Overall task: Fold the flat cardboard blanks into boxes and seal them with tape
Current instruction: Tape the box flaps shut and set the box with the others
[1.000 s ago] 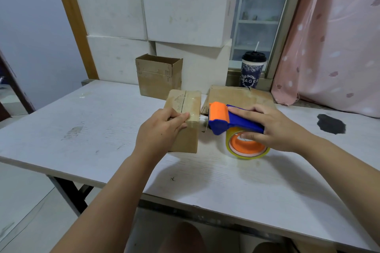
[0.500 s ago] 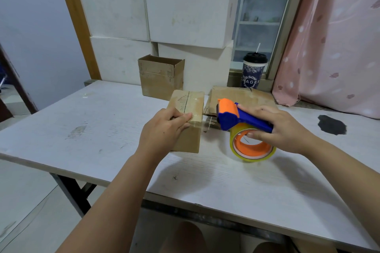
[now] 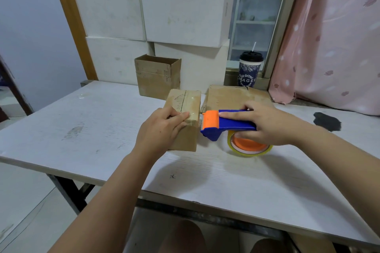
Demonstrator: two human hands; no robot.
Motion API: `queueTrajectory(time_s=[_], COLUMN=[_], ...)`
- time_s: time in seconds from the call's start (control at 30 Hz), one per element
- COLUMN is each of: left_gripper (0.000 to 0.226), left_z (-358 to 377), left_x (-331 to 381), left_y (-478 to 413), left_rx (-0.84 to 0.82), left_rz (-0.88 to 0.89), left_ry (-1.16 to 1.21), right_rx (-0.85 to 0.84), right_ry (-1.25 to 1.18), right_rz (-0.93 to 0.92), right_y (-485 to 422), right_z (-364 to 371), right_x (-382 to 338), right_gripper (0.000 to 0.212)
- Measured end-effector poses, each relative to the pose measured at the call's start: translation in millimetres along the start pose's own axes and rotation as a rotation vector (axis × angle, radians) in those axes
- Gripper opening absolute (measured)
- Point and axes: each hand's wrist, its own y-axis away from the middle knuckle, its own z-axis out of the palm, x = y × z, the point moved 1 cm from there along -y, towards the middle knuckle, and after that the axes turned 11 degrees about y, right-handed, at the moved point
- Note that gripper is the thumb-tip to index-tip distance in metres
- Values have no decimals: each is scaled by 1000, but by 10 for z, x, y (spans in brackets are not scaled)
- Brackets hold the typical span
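A small folded cardboard box (image 3: 190, 100) lies on the white table (image 3: 102, 125), clear tape running along its top seam. My left hand (image 3: 162, 127) rests on the box's near end, fingers pressing the tape down over the edge. My right hand (image 3: 267, 123) grips the blue and orange tape dispenser (image 3: 224, 124) just right of the box, index finger along its top; the tape roll (image 3: 249, 146) sits under my palm. Flat cardboard blanks (image 3: 230, 96) lie behind the dispenser. An open-topped brown box (image 3: 158, 77) stands at the back.
Large white cartons (image 3: 164, 6) are stacked against the wall behind the table. A lidded drink cup with a straw (image 3: 249, 72) stands on the window sill. A pink curtain (image 3: 333, 37) hangs at the right. A dark stain (image 3: 327, 121) marks the table's right side.
The dispenser has pulled a little away from the box's end and now sits level beside it. My left hand stays pressed on the tape at the box edge.
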Motion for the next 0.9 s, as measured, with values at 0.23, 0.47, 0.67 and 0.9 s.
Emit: queueTrajectory(time_s=[0.23, 0.47, 0.67, 0.9], left_gripper=[62, 56, 46, 29], left_z=[76, 236, 422, 524], left_x=[176, 319, 305, 223], left_y=[29, -12, 51, -36], left_rx=[-25, 6, 135, 311], left_rz=[-27, -169, -75, 85], left_ry=[-230, -211, -368, -256], right_rx=[-133, -140, -103, -183], right_ry=[121, 125, 114, 200], right_rz=[-18, -44, -118, -117], right_y=[-207, -335, -433, -654], right_z=[-312, -447, -509, -651], right_x=[-76, -115, -137, -205], right_gripper=[68, 51, 40, 42])
